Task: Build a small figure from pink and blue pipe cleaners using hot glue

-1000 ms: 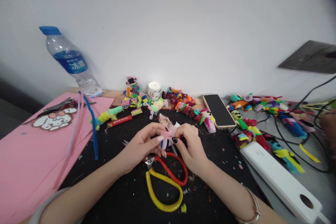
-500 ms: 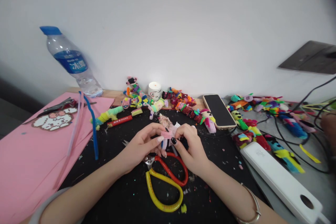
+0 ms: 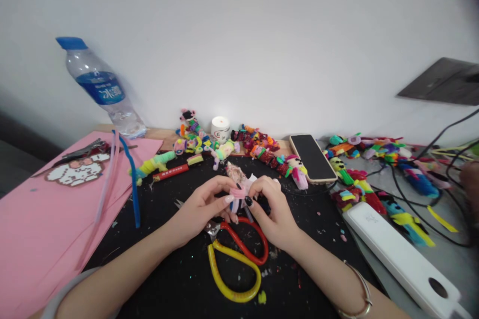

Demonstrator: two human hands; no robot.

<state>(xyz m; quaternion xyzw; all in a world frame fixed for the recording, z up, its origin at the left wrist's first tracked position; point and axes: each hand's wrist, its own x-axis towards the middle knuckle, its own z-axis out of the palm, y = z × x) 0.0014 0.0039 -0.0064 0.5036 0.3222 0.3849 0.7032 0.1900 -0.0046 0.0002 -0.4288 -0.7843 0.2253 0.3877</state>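
Between my hands is a small pink and white fuzzy doll, with dark blue strands showing underneath. My left hand pinches its left side between thumb and fingers. On the other side, my right hand is closed on its edge with thumb and forefinger; the fingers partly hide the doll. Directly below lies a pair of scissors with one red and one yellow handle, its blades partly covered by my left hand. A beige tangled bit sits just beyond the fingertips.
Pink sheets with pipe cleaners lie left, near a water bottle. Behind are fuzzy dolls, a white jar and a phone. Right: more dolls, a white power strip, cables and another person's hand.
My fingers have shifted very slightly on the pink doll. Both hands keep their hold, and the things around them stay in place.
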